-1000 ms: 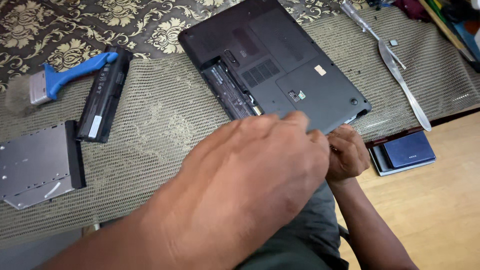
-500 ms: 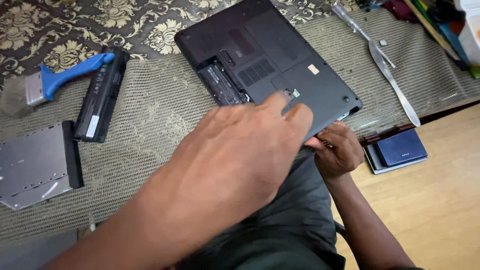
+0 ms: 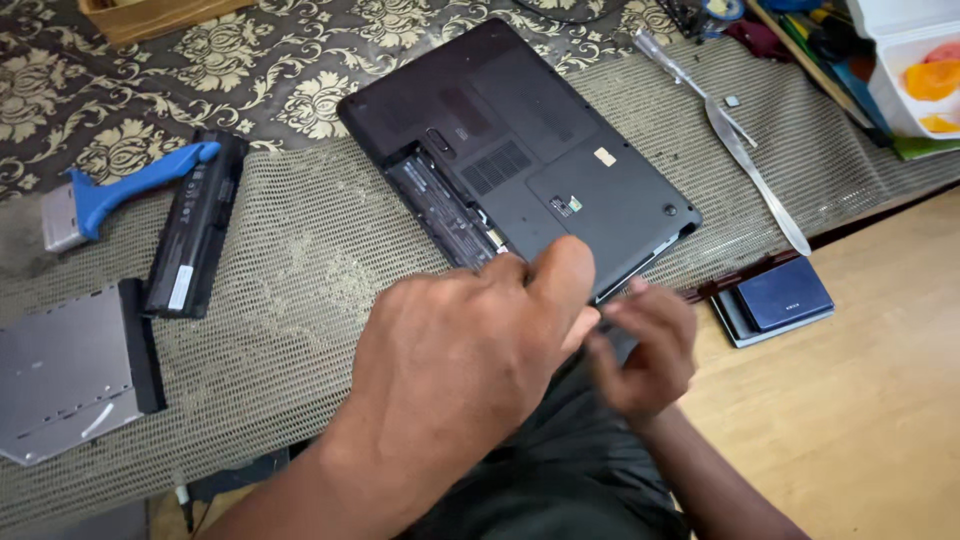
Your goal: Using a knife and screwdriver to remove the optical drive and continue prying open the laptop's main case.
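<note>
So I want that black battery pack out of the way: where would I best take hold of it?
Grip the battery pack across its narrow width near the middle, coming from above. It lies flat on the mesh mat, long and slim, with its right side free; the blue-handled tool crowds its upper left end.

One laptop [image 3: 540,160], one battery [image 3: 195,225], two hands [image 3: 470,360].

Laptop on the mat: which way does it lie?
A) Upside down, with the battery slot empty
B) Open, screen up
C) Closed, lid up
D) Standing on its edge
A: the laptop shows its underside with vents and an empty slot, while the battery lies apart on the mat.
</note>
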